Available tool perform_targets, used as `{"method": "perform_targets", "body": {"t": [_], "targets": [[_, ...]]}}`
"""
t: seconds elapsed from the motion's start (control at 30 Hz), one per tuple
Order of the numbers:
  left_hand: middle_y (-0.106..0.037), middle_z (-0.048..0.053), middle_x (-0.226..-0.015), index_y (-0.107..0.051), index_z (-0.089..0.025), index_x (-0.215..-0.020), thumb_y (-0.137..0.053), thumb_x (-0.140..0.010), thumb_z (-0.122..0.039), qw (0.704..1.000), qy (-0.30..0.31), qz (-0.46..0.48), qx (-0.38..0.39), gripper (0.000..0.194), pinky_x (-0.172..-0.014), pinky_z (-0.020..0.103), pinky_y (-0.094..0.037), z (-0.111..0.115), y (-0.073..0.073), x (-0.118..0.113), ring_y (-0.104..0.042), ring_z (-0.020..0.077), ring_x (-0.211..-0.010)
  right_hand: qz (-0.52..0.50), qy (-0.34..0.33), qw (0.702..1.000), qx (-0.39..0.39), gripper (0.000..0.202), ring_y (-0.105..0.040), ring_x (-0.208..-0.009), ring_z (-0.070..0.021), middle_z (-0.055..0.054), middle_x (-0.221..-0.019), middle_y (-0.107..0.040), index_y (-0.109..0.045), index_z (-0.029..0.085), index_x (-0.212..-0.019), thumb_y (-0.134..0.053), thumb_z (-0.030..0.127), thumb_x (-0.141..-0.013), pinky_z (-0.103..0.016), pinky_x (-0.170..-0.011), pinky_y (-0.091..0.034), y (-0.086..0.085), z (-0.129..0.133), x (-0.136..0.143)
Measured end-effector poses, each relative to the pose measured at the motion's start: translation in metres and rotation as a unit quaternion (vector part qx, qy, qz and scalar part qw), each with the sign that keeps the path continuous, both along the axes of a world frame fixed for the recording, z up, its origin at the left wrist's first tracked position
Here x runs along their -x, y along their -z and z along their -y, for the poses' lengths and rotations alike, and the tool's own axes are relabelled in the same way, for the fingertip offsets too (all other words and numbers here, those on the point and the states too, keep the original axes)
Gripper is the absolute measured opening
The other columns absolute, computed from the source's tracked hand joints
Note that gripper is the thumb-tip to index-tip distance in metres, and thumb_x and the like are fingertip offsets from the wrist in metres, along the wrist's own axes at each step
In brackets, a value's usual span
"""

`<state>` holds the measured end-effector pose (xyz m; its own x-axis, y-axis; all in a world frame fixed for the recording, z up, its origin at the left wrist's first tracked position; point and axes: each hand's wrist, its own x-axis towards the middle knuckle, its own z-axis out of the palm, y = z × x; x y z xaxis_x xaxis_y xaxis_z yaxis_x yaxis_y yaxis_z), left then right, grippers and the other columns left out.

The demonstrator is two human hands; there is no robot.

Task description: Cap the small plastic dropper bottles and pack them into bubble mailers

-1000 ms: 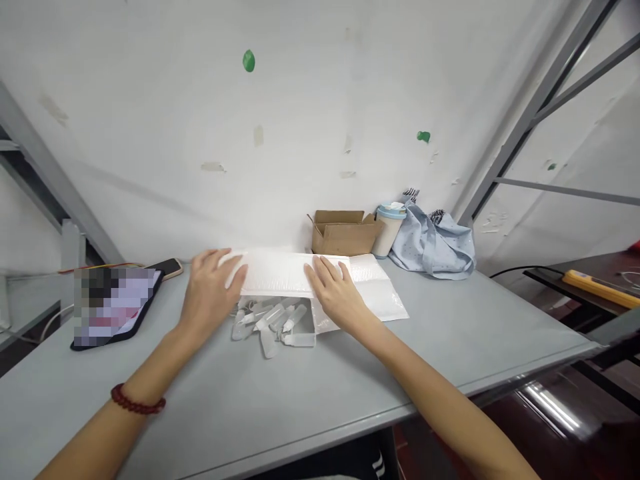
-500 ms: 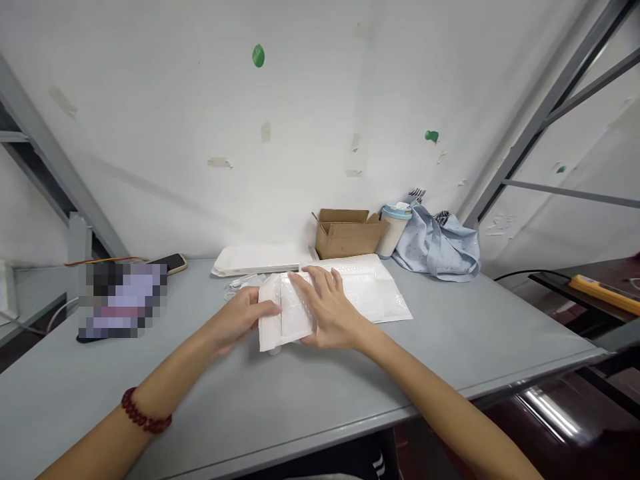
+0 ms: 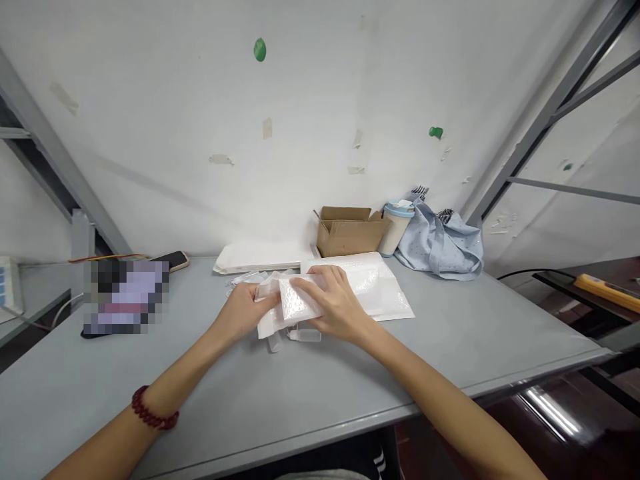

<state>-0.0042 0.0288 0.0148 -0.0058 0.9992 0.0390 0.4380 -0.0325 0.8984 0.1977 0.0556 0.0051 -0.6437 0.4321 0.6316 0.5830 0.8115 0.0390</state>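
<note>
Both hands hold a small white bubble mailer (image 3: 300,301) above the grey table. My left hand (image 3: 243,309), with a red bead bracelet on its wrist, pinches the mailer's left end, its thumb over the flap. My right hand (image 3: 340,303) grips the right part, fingers curled over the top and front. Below the mailer lie a clear plastic bottle (image 3: 306,335) and another clear tube-like piece (image 3: 275,343). More clear plastic items (image 3: 246,279) sit behind my left hand. A larger white bubble mailer (image 3: 387,290) lies flat behind my right hand.
Along the wall stand a stack of white mailers (image 3: 265,256), an open cardboard box (image 3: 352,233), a lidded cup (image 3: 396,230) and a light blue cloth bag (image 3: 443,243). A phone (image 3: 177,261) and a blurred-out device (image 3: 127,300) lie at the left on the table (image 3: 240,413).
The small mailer has tilted and bent, and its left end looks more open. The clear bottle beneath it now shows. Both hands have shifted slightly upward.
</note>
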Motion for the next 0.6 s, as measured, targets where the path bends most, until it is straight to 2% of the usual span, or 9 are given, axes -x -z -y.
{"method": "perform_targets", "body": {"t": [0.07,0.13,0.2,0.27,0.3,0.37,0.47,0.53,0.6], "targets": [[-0.052,-0.004,-0.045,-0.056,-0.017,-0.052,-0.063,-0.069,-0.048,0.999,-0.024,-0.025,-0.024,0.036,-0.042,0.022,-0.030,-0.002,0.000,0.002,-0.045,0.0114,-0.043,-0.022,0.005,1.000,-0.006,0.041,-0.046,-0.102,-0.0259,-0.013,-0.109,-0.049,-0.056,0.021,-0.119,-0.063,0.025,-0.079,-0.042,-0.090,-0.040,0.002,-0.004,-0.001],[-0.052,-0.004,-0.045,-0.057,-0.018,-0.054,-0.058,-0.074,-0.052,0.997,-0.039,-0.043,-0.043,0.040,-0.044,0.022,-0.033,-0.003,-0.002,0.004,-0.047,0.0117,-0.044,-0.031,0.018,0.999,-0.008,0.039,-0.048,-0.101,-0.0255,-0.012,-0.108,-0.051,-0.057,0.021,-0.117,-0.062,0.019,-0.078,-0.041,-0.089,-0.041,0.002,-0.008,-0.004],[-0.055,-0.003,-0.047,-0.059,-0.018,-0.058,-0.050,-0.081,-0.053,0.994,-0.054,-0.062,-0.067,0.043,-0.049,0.023,-0.037,-0.003,-0.004,0.005,-0.051,0.0129,-0.047,-0.044,0.040,0.998,-0.005,0.040,-0.049,-0.100,-0.0259,-0.012,-0.107,-0.052,-0.058,0.021,-0.116,-0.062,0.017,-0.077,-0.041,-0.087,-0.041,-0.002,-0.013,-0.011],[-0.063,0.000,-0.057,-0.063,-0.019,-0.065,-0.048,-0.084,-0.051,0.990,-0.039,-0.091,-0.101,0.041,-0.054,0.025,-0.041,-0.001,-0.006,0.006,-0.055,0.0144,-0.054,-0.065,0.073,0.995,0.001,0.041,-0.050,-0.099,-0.0264,-0.012,-0.106,-0.052,-0.058,0.020,-0.115,-0.063,0.016,-0.074,-0.041,-0.086,-0.042,-0.007,-0.020,-0.021],[-0.066,0.002,-0.066,-0.065,-0.019,-0.070,-0.050,-0.084,-0.050,0.986,-0.009,-0.114,-0.121,0.037,-0.057,0.026,-0.043,0.001,-0.006,0.005,-0.057,0.0156,-0.060,-0.081,0.099,0.992,0.001,0.043,-0.050,-0.098,-0.0267,-0.012,-0.105,-0.052,-0.059,0.020,-0.115,-0.063,0.014,-0.072,-0.041,-0.086,-0.041,-0.010,-0.024,-0.026],[-0.070,0.004,-0.083,-0.068,-0.020,-0.082,-0.059,-0.081,-0.044,0.967,0.094,-0.171,-0.165,0.026,-0.066,0.029,-0.046,0.005,-0.003,0.002,-0.059,0.0194,-0.078,-0.110,0.150,0.983,0.001,0.044,-0.050,-0.095,-0.0272,-0.012,-0.104,-0.052,-0.059,0.019,-0.114,-0.063,0.013,-0.070,-0.042,-0.085,-0.041,-0.016,-0.030,-0.036],[-0.068,0.005,-0.097,-0.066,-0.020,-0.097,-0.064,-0.080,-0.029,0.914,0.246,-0.252,-0.203,0.019,-0.080,0.034,-0.047,0.013,0.005,-0.007,-0.054,0.0237,-0.100,-0.144,0.182,0.973,0.014,0.044,-0.050,-0.093,-0.0271,-0.010,-0.100,-0.051,-0.059,0.022,-0.114,-0.062,0.015,-0.071,-0.042,-0.083,-0.042,-0.020,-0.037,-0.047],[-0.067,0.006,-0.094,-0.065,-0.019,-0.099,-0.060,-0.081,-0.018,0.885,0.289,-0.299,-0.211,0.020,-0.082,0.036,-0.046,0.018,0.012,-0.015,-0.052,0.0246,-0.100,-0.151,0.180,0.972,0.024,0.044,-0.050,-0.094,-0.0273,-0.009,-0.100,-0.050,-0.058,0.023,-0.115,-0.063,0.017,-0.072,-0.042,-0.083,-0.043,-0.021,-0.038,-0.048],[-0.066,0.007,-0.088,-0.065,-0.017,-0.096,-0.056,-0.079,-0.011,0.870,0.301,-0.326,-0.215,0.020,-0.080,0.037,-0.046,0.022,0.014,-0.021,-0.053,0.0248,-0.095,-0.144,0.173,0.973,0.040,0.044,-0.050,-0.095,-0.0277,-0.009,-0.100,-0.051,-0.058,0.023,-0.115,-0.063,0.017,-0.072,-0.043,-0.084,-0.042,-0.021,-0.036,-0.047]]}}
